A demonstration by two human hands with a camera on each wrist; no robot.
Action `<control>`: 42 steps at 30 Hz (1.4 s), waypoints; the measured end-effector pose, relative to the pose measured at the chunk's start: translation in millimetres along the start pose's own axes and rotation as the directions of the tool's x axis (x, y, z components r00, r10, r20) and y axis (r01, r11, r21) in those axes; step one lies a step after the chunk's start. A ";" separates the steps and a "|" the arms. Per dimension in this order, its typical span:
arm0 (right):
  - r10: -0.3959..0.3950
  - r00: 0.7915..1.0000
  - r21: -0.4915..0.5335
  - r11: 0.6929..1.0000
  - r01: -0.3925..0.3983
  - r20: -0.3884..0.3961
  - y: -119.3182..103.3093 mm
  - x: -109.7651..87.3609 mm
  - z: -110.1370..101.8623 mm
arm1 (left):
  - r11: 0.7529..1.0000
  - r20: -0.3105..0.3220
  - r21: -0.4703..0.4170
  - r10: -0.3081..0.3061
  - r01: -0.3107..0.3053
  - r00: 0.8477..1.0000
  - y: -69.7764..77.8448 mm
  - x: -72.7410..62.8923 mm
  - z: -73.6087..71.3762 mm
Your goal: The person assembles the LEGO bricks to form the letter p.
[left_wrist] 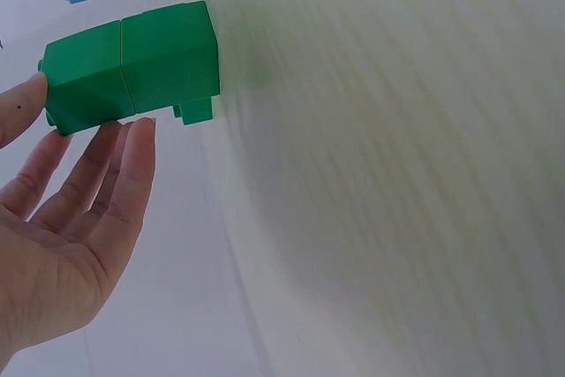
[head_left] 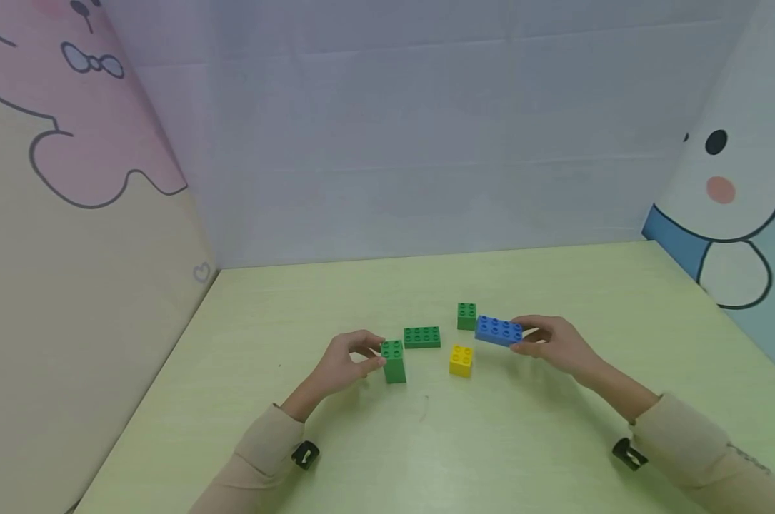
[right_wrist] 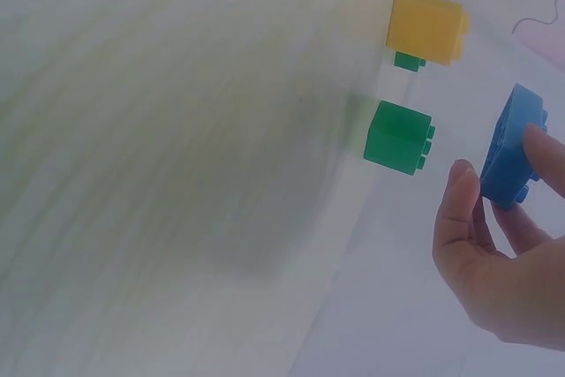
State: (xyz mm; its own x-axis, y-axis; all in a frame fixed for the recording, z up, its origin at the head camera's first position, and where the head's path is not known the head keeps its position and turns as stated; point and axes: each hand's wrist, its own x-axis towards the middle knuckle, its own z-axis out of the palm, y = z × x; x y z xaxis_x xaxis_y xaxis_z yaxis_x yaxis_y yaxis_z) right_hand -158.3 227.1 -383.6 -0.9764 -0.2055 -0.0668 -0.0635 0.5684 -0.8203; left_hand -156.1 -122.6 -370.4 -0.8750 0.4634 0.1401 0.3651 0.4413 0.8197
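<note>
My left hand (head_left: 345,363) grips the upper end of a stack of two green bricks (head_left: 396,365), which stands upright on the table. In the left wrist view the seam between the two green bricks (left_wrist: 168,55) shows, with the thumb at the studded end. My right hand (head_left: 557,346) pinches one end of a long blue brick (head_left: 498,331) and holds it raised off the table, as the right wrist view of the blue brick (right_wrist: 510,149) shows. Close to it are a small yellow brick (head_left: 461,360) and a small green brick (head_left: 466,315). A flat, long green brick (head_left: 422,337) lies behind the stack.
The pale wooden table (head_left: 522,450) is bounded by a whitish back panel (head_left: 387,143). Side panels with cartoon drawings stand at left (head_left: 91,300) and right (head_left: 728,207). Black clips hang at both sleeves (head_left: 265,442).
</note>
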 end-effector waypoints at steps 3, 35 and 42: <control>-0.022 1.000 0.012 1.000 0.022 0.005 -0.6 -0.9 0.7 | 1.000 -0.003 0.001 0.000 0.000 1.000 -1.1 -0.2 0.2; -0.089 0.996 0.135 0.987 0.084 0.029 -16.1 -3.4 16.8 | 0.999 -0.035 0.031 0.016 -0.015 0.999 5.3 -2.3 1.3; -0.092 0.995 0.172 0.981 0.085 0.034 -19.9 -1.2 23.9 | 0.999 -0.031 0.030 0.025 -0.024 0.999 3.6 -0.8 1.8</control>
State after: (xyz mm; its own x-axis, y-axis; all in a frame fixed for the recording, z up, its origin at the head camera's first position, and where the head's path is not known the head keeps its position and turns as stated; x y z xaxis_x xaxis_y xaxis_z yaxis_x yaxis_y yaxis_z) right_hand -150.9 197.0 -380.8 -0.9588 -0.2840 -0.0099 -0.1102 0.4037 -0.9082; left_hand -153.5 -120.0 -368.6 -0.8749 0.4505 0.1780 0.3957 0.4527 0.7991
